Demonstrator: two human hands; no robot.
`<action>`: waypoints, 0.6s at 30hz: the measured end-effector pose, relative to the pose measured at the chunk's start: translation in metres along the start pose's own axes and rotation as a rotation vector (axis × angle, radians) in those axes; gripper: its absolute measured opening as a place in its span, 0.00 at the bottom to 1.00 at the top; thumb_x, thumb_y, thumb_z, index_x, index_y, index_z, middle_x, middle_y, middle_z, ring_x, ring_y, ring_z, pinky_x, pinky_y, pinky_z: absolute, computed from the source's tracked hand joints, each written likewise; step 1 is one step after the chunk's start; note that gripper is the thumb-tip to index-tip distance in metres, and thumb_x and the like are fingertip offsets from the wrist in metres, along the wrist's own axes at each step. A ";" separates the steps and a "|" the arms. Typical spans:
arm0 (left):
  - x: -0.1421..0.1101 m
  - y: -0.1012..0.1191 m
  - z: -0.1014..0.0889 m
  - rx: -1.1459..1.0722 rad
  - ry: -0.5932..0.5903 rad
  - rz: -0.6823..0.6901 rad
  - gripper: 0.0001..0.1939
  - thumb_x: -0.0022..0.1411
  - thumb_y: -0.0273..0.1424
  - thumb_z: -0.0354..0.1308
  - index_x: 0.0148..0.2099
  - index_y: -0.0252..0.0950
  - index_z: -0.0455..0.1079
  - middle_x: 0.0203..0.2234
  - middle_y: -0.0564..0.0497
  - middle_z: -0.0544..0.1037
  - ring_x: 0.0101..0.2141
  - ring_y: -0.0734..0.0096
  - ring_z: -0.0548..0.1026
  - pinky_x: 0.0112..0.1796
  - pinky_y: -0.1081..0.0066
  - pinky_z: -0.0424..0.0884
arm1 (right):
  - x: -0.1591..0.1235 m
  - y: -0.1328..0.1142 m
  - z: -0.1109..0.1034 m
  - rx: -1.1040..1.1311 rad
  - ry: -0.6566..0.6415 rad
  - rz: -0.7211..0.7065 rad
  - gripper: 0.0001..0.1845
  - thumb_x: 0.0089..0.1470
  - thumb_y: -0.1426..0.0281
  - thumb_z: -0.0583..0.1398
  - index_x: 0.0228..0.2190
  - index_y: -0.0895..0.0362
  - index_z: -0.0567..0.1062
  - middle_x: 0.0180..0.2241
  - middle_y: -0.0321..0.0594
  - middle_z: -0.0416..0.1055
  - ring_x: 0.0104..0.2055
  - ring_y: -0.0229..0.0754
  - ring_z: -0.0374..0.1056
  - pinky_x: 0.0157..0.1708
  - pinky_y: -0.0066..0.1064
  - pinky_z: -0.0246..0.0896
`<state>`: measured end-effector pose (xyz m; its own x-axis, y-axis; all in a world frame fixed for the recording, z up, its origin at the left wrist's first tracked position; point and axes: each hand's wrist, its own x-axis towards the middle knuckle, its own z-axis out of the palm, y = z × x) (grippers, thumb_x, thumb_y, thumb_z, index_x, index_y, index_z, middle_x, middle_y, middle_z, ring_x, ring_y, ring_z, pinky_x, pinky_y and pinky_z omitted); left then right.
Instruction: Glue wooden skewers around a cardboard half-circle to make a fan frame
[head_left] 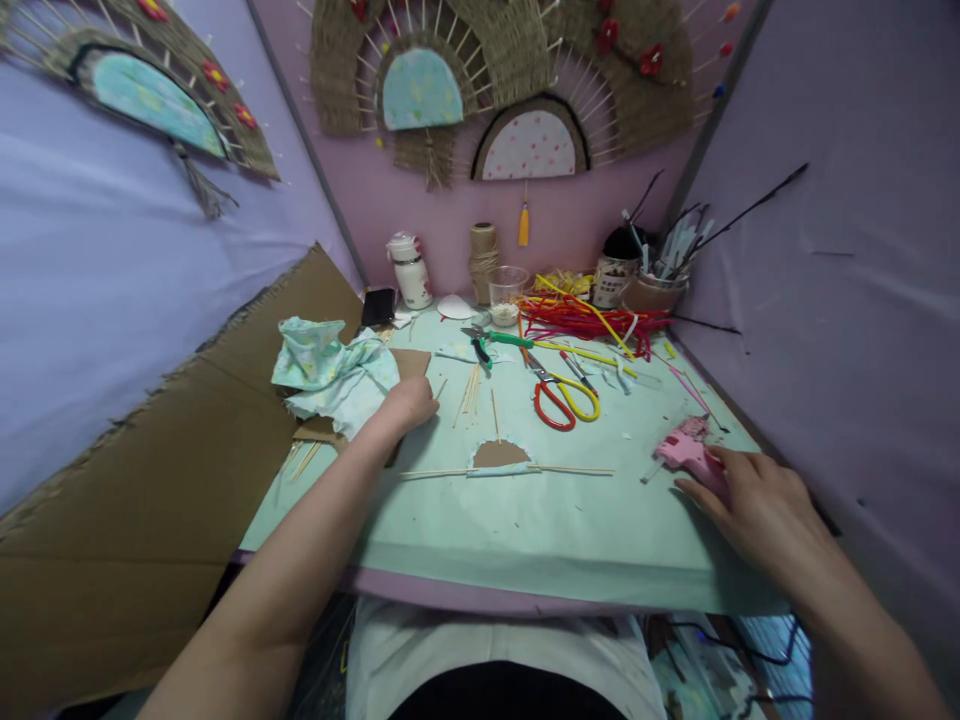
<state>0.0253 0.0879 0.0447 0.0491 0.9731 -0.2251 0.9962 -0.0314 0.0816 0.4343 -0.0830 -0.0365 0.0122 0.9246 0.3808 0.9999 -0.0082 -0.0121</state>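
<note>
Pink glue gun: right of the landmark, the half-round cardboard piece; our right hand lies around its handle, thumb and fingers to either side, though we cannot tell whether the grasp is closed.

Our left hand: left of and beyond the half-round, fingers curled, a thin stick at the fingertips; whether pinched, we cannot tell.

We further list, beyond the half-round: loose bamboo sticks; scissors, to the right; green-handled pliers. Left: crumpled floral cloth.
</note>
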 end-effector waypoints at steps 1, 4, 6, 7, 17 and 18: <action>-0.002 -0.003 -0.002 -0.028 -0.006 0.001 0.16 0.55 0.27 0.56 0.46 0.33 0.76 0.39 0.40 0.82 0.45 0.55 0.78 0.43 0.69 0.71 | -0.001 -0.001 -0.002 -0.013 0.002 0.013 0.27 0.60 0.51 0.51 0.47 0.59 0.73 0.40 0.60 0.72 0.39 0.62 0.68 0.38 0.52 0.63; -0.007 -0.007 -0.005 -0.125 -0.044 0.020 0.22 0.55 0.26 0.56 0.53 0.32 0.73 0.30 0.47 0.82 0.37 0.62 0.80 0.39 0.73 0.71 | 0.000 -0.008 -0.011 -0.050 0.009 0.055 0.26 0.59 0.51 0.54 0.48 0.56 0.74 0.43 0.63 0.72 0.40 0.63 0.68 0.34 0.51 0.60; -0.007 -0.005 -0.005 -0.187 -0.074 0.046 0.23 0.55 0.26 0.56 0.54 0.31 0.72 0.27 0.50 0.82 0.33 0.66 0.80 0.36 0.75 0.71 | 0.002 -0.016 -0.017 -0.060 0.026 0.060 0.25 0.59 0.52 0.55 0.49 0.56 0.73 0.46 0.63 0.72 0.42 0.64 0.68 0.34 0.51 0.60; -0.005 -0.003 -0.005 -0.210 -0.084 0.058 0.23 0.55 0.27 0.57 0.54 0.32 0.72 0.26 0.51 0.82 0.32 0.67 0.79 0.35 0.76 0.71 | 0.004 -0.021 -0.019 -0.054 0.045 0.055 0.26 0.59 0.52 0.55 0.50 0.56 0.73 0.47 0.62 0.72 0.43 0.65 0.68 0.35 0.51 0.60; 0.023 0.039 0.001 -0.098 -0.049 0.045 0.15 0.56 0.34 0.58 0.43 0.31 0.77 0.39 0.38 0.82 0.44 0.55 0.79 0.39 0.70 0.72 | 0.009 -0.104 -0.011 0.213 0.108 -0.196 0.23 0.62 0.57 0.54 0.53 0.58 0.70 0.51 0.54 0.70 0.50 0.57 0.65 0.47 0.49 0.62; 0.026 0.043 0.001 -0.071 -0.046 0.047 0.16 0.57 0.36 0.59 0.43 0.31 0.77 0.41 0.36 0.81 0.46 0.53 0.78 0.41 0.68 0.72 | 0.008 -0.110 -0.009 0.243 0.103 -0.204 0.23 0.62 0.58 0.54 0.53 0.58 0.70 0.51 0.53 0.70 0.51 0.57 0.65 0.47 0.48 0.62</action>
<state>0.0700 0.1112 0.0411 0.1010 0.9595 -0.2631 0.9851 -0.0594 0.1614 0.3240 -0.0780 -0.0235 -0.1748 0.8542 0.4896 0.9507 0.2758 -0.1418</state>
